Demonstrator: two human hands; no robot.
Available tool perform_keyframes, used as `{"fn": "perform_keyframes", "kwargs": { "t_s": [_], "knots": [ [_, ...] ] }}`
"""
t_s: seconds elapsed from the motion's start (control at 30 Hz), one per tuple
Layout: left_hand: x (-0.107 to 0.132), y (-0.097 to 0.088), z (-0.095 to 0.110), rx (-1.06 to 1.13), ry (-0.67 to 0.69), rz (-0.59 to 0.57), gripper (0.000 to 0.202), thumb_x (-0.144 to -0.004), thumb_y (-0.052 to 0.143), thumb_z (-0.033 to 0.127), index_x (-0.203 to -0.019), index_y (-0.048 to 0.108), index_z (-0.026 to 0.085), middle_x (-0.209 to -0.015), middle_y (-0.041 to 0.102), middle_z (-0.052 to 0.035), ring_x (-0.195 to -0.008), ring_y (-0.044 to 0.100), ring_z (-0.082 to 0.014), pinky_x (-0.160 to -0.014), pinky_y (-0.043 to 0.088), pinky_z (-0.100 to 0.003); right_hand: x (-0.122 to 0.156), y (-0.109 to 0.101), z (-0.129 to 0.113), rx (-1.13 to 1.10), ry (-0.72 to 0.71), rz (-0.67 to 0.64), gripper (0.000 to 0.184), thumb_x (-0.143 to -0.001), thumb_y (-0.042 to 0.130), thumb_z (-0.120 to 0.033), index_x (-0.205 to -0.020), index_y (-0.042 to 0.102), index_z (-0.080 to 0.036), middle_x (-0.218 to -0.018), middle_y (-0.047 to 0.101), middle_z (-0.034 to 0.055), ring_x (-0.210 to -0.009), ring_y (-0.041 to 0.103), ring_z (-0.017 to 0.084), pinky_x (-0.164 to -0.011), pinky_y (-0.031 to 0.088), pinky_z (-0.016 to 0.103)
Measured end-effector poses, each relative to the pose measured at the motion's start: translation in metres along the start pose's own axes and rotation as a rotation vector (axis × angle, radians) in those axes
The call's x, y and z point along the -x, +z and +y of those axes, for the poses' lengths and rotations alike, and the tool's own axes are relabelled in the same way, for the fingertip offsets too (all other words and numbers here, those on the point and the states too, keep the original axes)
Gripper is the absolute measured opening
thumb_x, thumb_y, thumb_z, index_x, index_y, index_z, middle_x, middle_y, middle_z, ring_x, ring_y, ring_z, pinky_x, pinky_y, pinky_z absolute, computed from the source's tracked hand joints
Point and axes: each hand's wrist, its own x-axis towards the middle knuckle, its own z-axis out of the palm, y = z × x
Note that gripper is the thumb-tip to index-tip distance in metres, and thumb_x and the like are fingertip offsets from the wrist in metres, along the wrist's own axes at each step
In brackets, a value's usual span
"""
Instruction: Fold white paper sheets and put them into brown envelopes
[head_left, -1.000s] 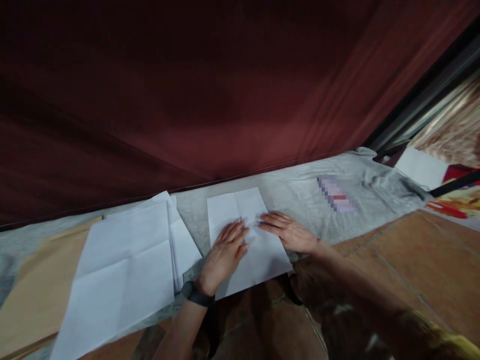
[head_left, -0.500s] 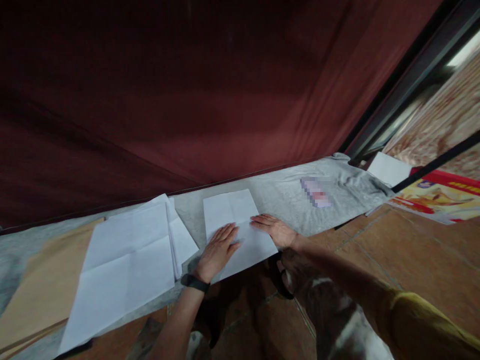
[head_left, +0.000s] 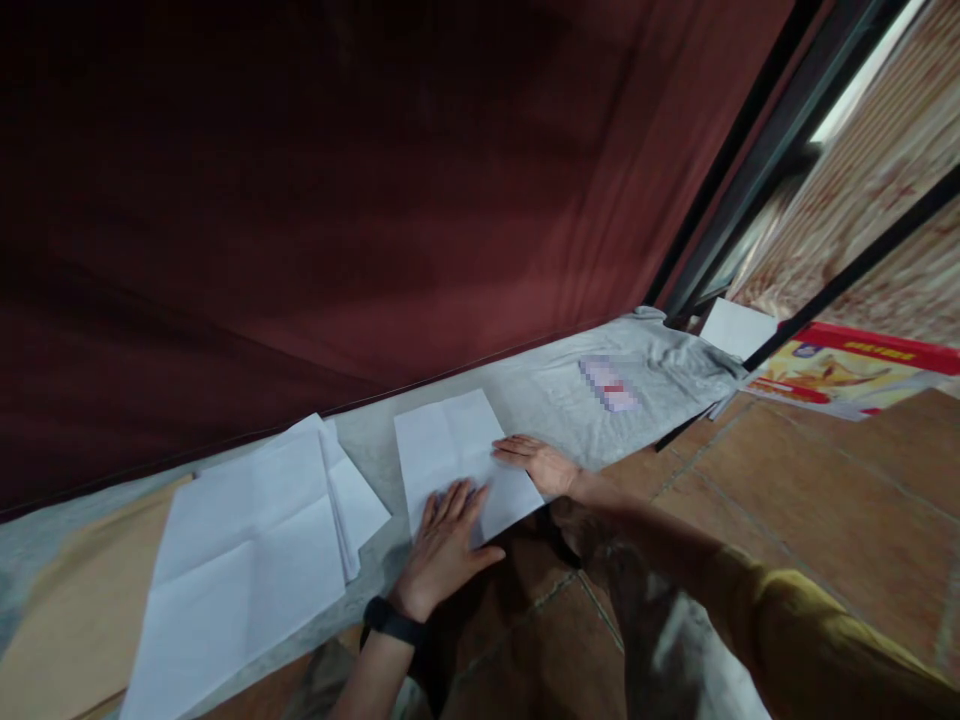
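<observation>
A white sheet of paper [head_left: 442,440] with faint fold creases lies on the grey cloth in front of me. My left hand [head_left: 446,540] rests over its near edge, fingers spread, the thumb out to the right. A dark band circles that wrist. On the sheet's right side lies my right hand [head_left: 544,465], palm down with fingers stretched out to the left. Neither hand grasps anything. Left of the sheet, a stack of creased white papers [head_left: 247,530] partly covers a piece of brown paper or card [head_left: 90,590].
The grey cloth [head_left: 517,385] covers a narrow ledge along a dark red curtain [head_left: 420,220]. A pixelated pinkish item [head_left: 609,385] lies on it. At right are a white panel [head_left: 739,328], a red and yellow printed box [head_left: 840,370], a dark bar [head_left: 862,262] and the tiled floor [head_left: 810,480].
My left hand has slid toward the sheet's near edge, its fingers more spread. My right hand stays near the right side. The view has turned slightly to the right.
</observation>
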Motion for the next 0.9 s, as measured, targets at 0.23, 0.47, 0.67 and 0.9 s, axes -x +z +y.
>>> {"fn": "perform_keyframes", "kwargs": {
  "t_s": [0.23, 0.47, 0.67, 0.9],
  "knots": [
    [0.004, 0.001, 0.003, -0.125, 0.02, 0.043, 0.079, -0.078, 0.059, 0.009, -0.152, 0.041, 0.029, -0.161, 0.038, -0.0128, -0.149, 0.035, -0.0323, -0.12, 0.032, -0.06, 0.003, -0.001, -0.009, 0.012, -0.014, -0.007, 0.057, -0.094, 0.059, -0.031, -0.149, 0.049, -0.018, -0.153, 0.049, 0.0159, -0.144, 0.042, 0.025, -0.121, 0.029, 0.051],
    [0.015, -0.006, -0.025, 0.045, 0.112, 0.006, 0.082, -0.075, 0.05, 0.004, -0.152, 0.041, 0.032, -0.159, 0.042, -0.0027, -0.146, 0.041, -0.0226, -0.122, 0.035, -0.051, 0.013, -0.003, -0.003, 0.003, -0.032, -0.007, 0.054, -0.091, 0.056, -0.016, -0.145, 0.055, -0.021, -0.155, 0.048, 0.0106, -0.144, 0.043, 0.023, -0.121, 0.031, 0.047],
    [0.04, -0.019, -0.074, 0.225, -0.032, 0.014, 0.088, -0.065, 0.05, -0.003, -0.143, 0.054, 0.038, -0.15, 0.055, 0.0035, -0.138, 0.052, -0.0201, -0.117, 0.044, -0.044, 0.02, -0.009, 0.004, -0.022, -0.026, -0.041, 0.066, -0.085, 0.053, -0.006, -0.148, 0.052, -0.026, -0.155, 0.048, 0.0079, -0.143, 0.044, 0.022, -0.121, 0.034, 0.048],
    [0.038, -0.023, -0.094, 0.17, -0.085, 0.112, 0.072, -0.078, 0.055, 0.006, -0.144, 0.054, 0.035, -0.153, 0.052, 0.0019, -0.145, 0.044, -0.0236, -0.118, 0.04, -0.048, 0.018, -0.021, 0.009, -0.125, 0.021, -0.005, 0.056, -0.092, 0.051, -0.009, -0.144, 0.057, -0.029, -0.148, 0.056, 0.0055, -0.14, 0.048, 0.022, -0.118, 0.039, 0.047]
  ]
}}
